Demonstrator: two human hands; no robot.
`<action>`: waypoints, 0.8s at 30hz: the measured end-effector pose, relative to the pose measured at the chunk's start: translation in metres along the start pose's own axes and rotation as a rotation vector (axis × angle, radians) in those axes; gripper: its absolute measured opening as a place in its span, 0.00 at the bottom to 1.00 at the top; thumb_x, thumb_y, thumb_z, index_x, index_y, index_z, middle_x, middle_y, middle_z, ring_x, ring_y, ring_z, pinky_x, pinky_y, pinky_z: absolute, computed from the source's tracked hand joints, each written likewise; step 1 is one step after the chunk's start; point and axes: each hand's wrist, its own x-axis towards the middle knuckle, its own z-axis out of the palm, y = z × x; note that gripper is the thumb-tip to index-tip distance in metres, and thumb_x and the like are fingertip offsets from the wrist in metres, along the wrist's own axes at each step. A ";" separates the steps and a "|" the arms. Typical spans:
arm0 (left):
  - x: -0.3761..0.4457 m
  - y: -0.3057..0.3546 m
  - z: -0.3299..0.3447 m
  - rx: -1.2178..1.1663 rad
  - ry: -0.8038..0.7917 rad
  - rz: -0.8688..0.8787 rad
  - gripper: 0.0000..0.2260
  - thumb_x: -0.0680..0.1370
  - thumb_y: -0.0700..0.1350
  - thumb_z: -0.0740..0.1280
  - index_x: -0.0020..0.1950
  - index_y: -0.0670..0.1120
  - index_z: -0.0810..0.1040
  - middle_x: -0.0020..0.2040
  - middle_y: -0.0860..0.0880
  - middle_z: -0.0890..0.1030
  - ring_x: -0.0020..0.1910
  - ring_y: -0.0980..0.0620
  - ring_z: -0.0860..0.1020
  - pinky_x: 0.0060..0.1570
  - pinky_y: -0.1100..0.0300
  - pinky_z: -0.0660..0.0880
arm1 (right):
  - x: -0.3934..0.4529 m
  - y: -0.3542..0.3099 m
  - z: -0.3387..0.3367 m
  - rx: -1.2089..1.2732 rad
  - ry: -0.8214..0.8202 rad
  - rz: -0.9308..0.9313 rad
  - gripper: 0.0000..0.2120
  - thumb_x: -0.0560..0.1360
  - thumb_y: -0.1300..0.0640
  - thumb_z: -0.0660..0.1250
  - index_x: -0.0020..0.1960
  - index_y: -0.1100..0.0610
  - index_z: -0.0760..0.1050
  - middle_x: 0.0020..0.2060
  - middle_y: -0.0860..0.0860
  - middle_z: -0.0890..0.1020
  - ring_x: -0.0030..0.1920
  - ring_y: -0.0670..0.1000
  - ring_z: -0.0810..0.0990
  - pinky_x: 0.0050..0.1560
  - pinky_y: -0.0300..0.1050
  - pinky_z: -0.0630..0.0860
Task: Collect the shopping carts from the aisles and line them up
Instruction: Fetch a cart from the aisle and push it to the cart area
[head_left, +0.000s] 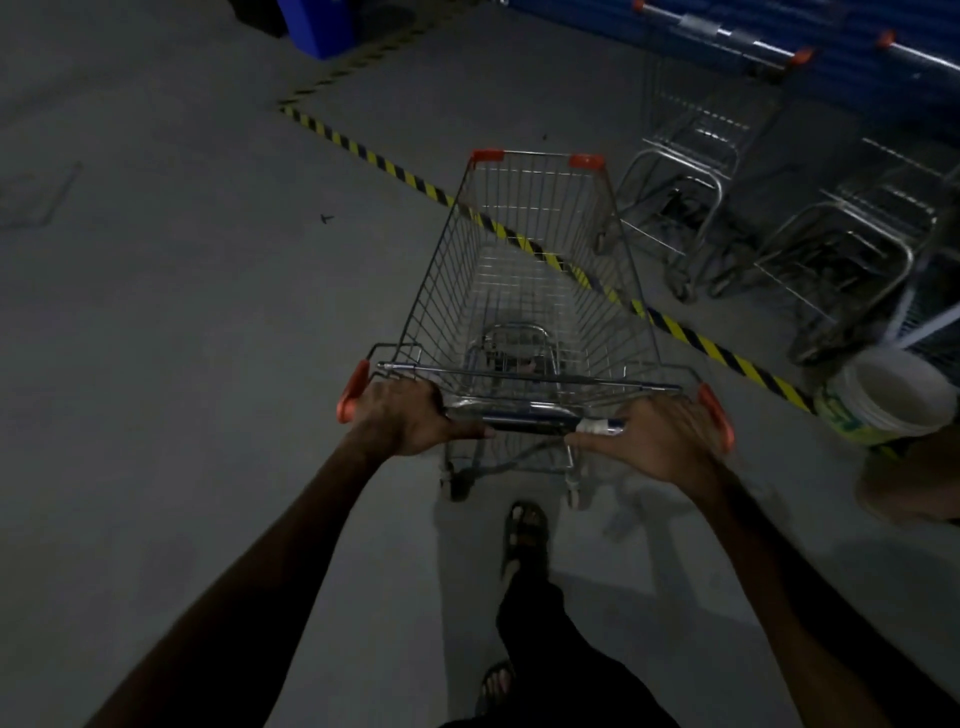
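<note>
The shopping cart (524, 291) stands at centre frame on the grey floor (182, 338), its wire basket holding no goods and pointing away from the person, with its front end reaching across a yellow-and-black hazard tape line (374, 158) that runs diagonally over the floor from upper left to lower right. The cart's handle bar (530, 422) is dark, with orange end caps at either side; orange corner guards also mark the front rim of the basket. The left hand (402, 415) grips the left end of the handle, fingers curled over the bar and thumb extended along it toward the middle. The right hand (657, 441) grips the right end in like manner, fingers wrapped over the bar, though it is somewhat blurred. Both forearms extend from the lower frame edge. Below the handle, a sandalled foot (524, 535) is set just behind the cart's rear wheels, with dark trousers visible beneath it. To the right, beyond the tape, parked carts (737, 171) stand side by side against a blue wall (857, 57), their handles with orange ends toward the top of frame; lighting is dim and their detail is limited. A white bucket (888, 397) sits near the right edge, on or just beside the tape. A blue object (322, 26) sits at the upper left.
</note>
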 end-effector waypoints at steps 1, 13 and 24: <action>0.020 -0.005 -0.011 -0.006 0.013 0.008 0.39 0.67 0.86 0.54 0.35 0.50 0.77 0.46 0.48 0.85 0.45 0.47 0.78 0.60 0.48 0.72 | 0.023 0.000 0.000 -0.004 0.016 0.015 0.42 0.55 0.07 0.50 0.43 0.35 0.86 0.37 0.38 0.86 0.42 0.41 0.84 0.62 0.58 0.78; 0.269 -0.059 -0.136 -0.005 0.014 -0.015 0.38 0.68 0.85 0.58 0.43 0.50 0.80 0.51 0.47 0.86 0.54 0.46 0.83 0.67 0.46 0.70 | 0.287 -0.017 -0.060 -0.036 0.099 -0.012 0.46 0.58 0.08 0.48 0.22 0.53 0.59 0.17 0.45 0.65 0.24 0.47 0.71 0.39 0.49 0.75; 0.459 -0.111 -0.208 0.024 0.061 0.017 0.45 0.63 0.89 0.52 0.42 0.51 0.85 0.49 0.51 0.85 0.57 0.48 0.82 0.77 0.40 0.56 | 0.477 -0.022 -0.071 -0.003 0.015 0.079 0.52 0.57 0.08 0.48 0.43 0.49 0.87 0.34 0.47 0.86 0.38 0.45 0.85 0.46 0.46 0.82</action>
